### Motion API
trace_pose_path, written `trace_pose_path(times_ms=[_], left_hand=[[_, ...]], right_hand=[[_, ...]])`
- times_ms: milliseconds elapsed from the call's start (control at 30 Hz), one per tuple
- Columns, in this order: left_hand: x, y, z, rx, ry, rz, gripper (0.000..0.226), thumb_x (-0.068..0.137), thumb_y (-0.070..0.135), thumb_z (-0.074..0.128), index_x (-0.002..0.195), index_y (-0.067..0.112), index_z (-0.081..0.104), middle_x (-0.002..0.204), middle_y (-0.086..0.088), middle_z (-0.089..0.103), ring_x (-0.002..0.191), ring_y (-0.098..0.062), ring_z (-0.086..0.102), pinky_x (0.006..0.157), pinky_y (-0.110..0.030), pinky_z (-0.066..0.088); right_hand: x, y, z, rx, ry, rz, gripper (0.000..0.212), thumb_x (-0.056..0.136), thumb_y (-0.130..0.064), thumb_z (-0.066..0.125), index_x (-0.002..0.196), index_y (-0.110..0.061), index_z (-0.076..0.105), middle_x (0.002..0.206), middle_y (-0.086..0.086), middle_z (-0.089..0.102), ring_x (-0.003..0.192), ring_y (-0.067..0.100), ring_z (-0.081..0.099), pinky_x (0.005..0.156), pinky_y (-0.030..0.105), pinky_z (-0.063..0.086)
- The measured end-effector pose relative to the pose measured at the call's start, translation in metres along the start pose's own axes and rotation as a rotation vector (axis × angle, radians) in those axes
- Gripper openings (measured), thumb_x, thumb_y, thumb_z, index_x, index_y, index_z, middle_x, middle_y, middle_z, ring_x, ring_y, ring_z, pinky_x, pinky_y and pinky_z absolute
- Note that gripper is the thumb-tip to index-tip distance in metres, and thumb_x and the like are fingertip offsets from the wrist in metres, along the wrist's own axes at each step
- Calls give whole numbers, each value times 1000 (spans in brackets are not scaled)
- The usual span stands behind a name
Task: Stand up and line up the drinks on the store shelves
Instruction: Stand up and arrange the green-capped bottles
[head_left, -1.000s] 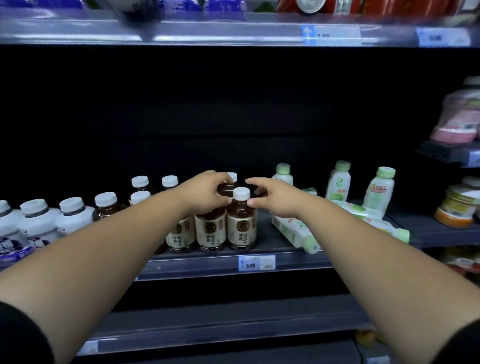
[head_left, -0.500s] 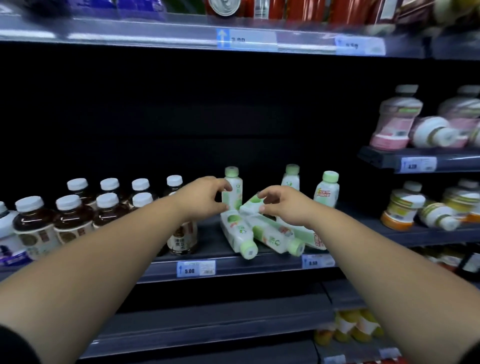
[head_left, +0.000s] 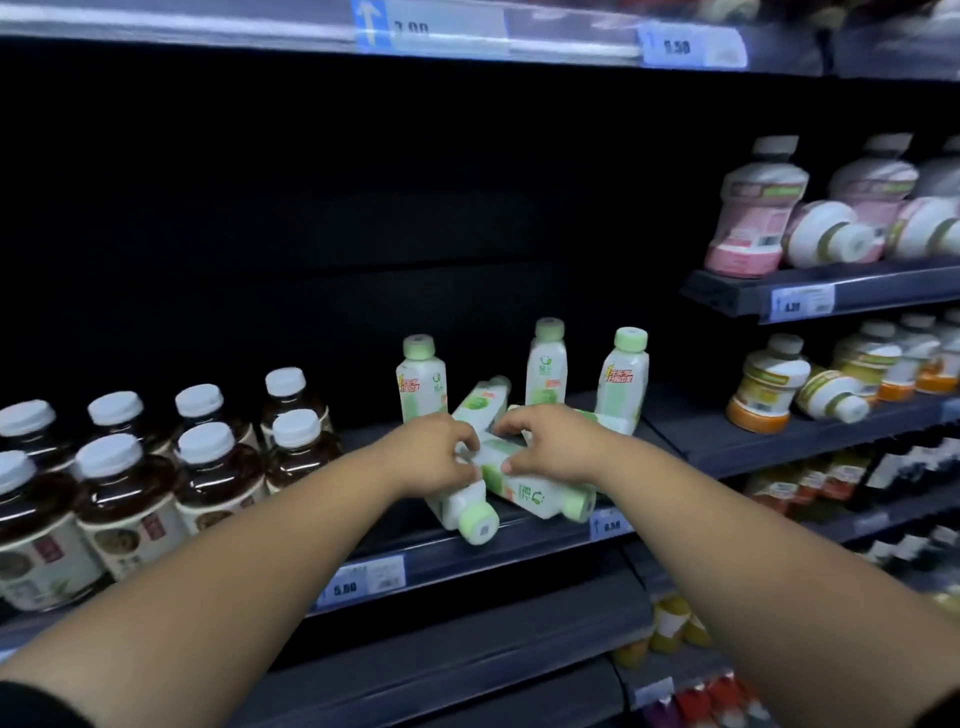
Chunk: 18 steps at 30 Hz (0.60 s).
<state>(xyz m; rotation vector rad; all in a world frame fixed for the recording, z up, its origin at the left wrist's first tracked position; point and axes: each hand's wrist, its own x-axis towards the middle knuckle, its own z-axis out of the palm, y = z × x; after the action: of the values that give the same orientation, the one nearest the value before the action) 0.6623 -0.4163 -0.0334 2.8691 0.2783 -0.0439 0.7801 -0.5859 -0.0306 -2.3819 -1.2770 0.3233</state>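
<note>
middle shelf: dark flat metal board with a clear price rail along the front lip.
brown tea bottles, left end: round, glossy, white ribbed caps, upright in rows. judged already in order.
standing green-capped bottles, three at the rear: squared white plastic with smooth printed sleeves, upright, unevenly spaced.
fallen bottles, front centre of the same shelf: lying crossed, with a leaning bottle propped on the heap.
left hand: fingers and thumb curled round the body of the nearest fallen bottle.
right hand: fingers hooked over, thumb under, apparently gripping the second fallen bottle.
step in hand, by judgement: taking hold to right the heap.
next move calls for lifting each bottle base down, clear of the standing three. the smooth sleeves may slip.
</note>
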Motion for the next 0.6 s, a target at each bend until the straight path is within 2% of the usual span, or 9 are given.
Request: trace_pose_path(times_ms=[200, 400, 600], left_hand=[[-5, -8, 8, -58, 5, -46, 30, 89, 51, 62, 112, 32, 69, 113, 11, 59, 108, -9, 55, 97, -34, 46], [-15, -3, 15, -73, 69, -165, 31, 88, 54, 63, 112, 35, 69, 117, 8, 59, 112, -10, 54, 100, -33, 44], [-24, -3, 4, 9, -9, -257, 33, 86, 61, 61, 105, 35, 68, 106, 9, 62, 102, -11, 58, 94, -38, 49]], right_hand=[[16, 2, 4, -95, -156, -83, 72, 81, -41, 78, 146, -30, 49, 149, -6, 50, 133, 15, 48, 105, 29, 39], [24, 10, -7, -120, -287, -189, 72, 78, -36, 81, 142, -40, 49, 149, -8, 48, 128, 16, 51, 103, 33, 44], [21, 14, -15, -147, -375, -275, 67, 76, -32, 83, 134, -46, 52, 142, -12, 49, 125, 14, 50, 103, 37, 43]])
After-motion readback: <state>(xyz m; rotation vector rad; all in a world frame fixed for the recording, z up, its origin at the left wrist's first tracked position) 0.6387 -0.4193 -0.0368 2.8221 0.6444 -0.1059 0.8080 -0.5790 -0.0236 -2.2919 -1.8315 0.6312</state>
